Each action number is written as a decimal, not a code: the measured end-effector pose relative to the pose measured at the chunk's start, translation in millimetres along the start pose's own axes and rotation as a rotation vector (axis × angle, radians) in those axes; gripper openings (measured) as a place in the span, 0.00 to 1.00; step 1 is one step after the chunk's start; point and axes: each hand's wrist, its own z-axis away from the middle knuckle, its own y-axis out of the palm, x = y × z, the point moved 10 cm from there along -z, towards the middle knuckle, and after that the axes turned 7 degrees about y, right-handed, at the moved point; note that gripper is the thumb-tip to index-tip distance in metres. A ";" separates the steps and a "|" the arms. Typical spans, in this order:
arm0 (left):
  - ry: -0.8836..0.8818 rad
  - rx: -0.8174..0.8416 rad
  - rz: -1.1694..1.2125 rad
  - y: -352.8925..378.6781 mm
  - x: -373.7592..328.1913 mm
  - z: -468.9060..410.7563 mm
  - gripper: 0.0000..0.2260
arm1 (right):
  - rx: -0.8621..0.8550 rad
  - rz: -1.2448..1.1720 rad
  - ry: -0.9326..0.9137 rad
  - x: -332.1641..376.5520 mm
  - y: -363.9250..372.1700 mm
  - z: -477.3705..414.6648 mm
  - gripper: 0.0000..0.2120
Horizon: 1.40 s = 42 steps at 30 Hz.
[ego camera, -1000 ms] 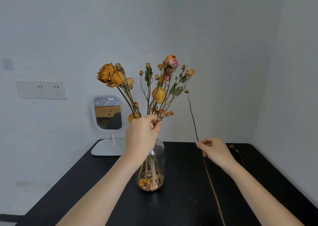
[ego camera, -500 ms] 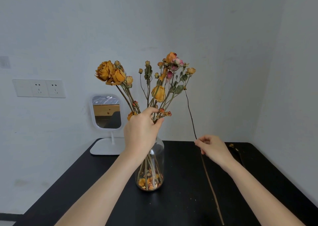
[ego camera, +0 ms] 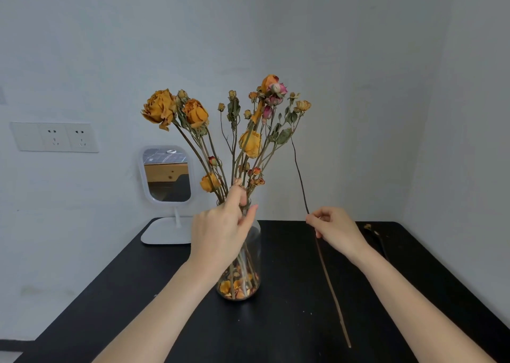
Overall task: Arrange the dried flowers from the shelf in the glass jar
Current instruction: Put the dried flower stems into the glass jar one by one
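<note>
Since the earlier frames the left hand (ego camera: 218,233) has come down along the bunch, and it now sits at the mouth of the glass jar (ego camera: 255,241) instead of higher on the stems. The dried flowers (ego camera: 249,143) stand in the jar and spread out above it: big orange roses on the left, a yellow one in the middle, and small pink and orange buds on top. The left hand's thumb and fingers are half curled round the stems just above the rim and hold them together, rather loosely.

The right hand (ego camera: 335,228) is beside the jar, not touching it, with its fingers bent. It pinches one long stem (ego camera: 299,175) between thumb and forefinger. The thin top of this stem reaches up to the leaves at the right edge of the bunch, and its thicker lower end slants down toward the counter (ego camera: 289,321). Whether that end touches the counter I cannot tell.

The jar stands on the black counter with loose petals (ego camera: 237,284) at its bottom. Behind it on the left is a small white mirror (ego camera: 168,175) on a flat base, and wall sockets (ego camera: 55,137) are further left. Another dried piece (ego camera: 378,239) lies at the far right of the counter.
</note>
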 end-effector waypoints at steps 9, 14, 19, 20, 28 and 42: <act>-0.639 -0.089 0.337 43.8 78.0 71.4 0.23 | -0.044 -0.087 -0.063 21.1 -7.5 0.2 0.06; -0.695 0.094 0.366 80.2 84.3 47.6 0.34 | -0.143 -0.258 -0.146 55.2 -34.1 -3.2 0.06; -0.650 0.074 0.420 87.2 87.8 40.3 0.28 | -0.237 -0.382 -0.240 93.2 -60.4 -2.4 0.08; -0.642 0.076 0.453 87.7 88.1 40.2 0.27 | -0.251 -0.405 -0.254 99.3 -64.1 -2.0 0.08; -0.622 0.135 0.585 92.3 92.0 40.9 0.24 | -0.316 -0.552 -0.336 130.2 -76.3 6.4 0.11; -0.585 0.219 0.714 96.8 87.3 37.4 0.25 | -0.235 -0.617 -0.482 163.7 -59.9 18.5 0.11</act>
